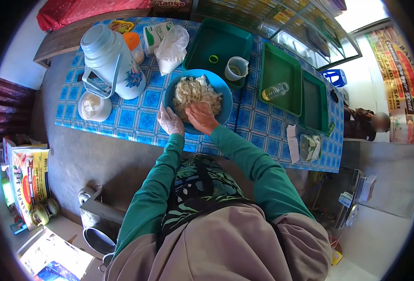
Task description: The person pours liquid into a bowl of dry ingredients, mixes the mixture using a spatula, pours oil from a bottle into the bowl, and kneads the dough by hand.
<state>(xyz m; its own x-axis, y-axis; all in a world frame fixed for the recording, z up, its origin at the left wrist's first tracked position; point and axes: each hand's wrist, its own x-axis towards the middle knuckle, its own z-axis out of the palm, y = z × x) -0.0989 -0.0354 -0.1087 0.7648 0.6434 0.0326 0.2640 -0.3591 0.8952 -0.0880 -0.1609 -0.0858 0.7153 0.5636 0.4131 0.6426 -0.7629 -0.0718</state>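
A round blue bowl [225, 100] stands near the front edge of the table, filled with crumbly, pale dough [195, 90]. My left hand [170, 122], in a clear plastic glove, grips the bowl at its front left rim. Inside the bowl, my right hand [201, 117] presses into the dough with curled fingers; the fingertips are hidden in it. To the left are a white tub with white contents [94, 107] and a large light-blue thermos jug [118, 70]. Behind the bowl, a clear measuring cup [236, 69] sits on a green tray [216, 35].
Blue checked cloth [254, 131] covers the table. Another green tray [282, 70] on the right holds a glass bottle [275, 91] lying on its side. A white plastic bag [172, 49] and an orange-lidded jar [133, 44] stand at the back. A glass display case [305, 28] borders the table.
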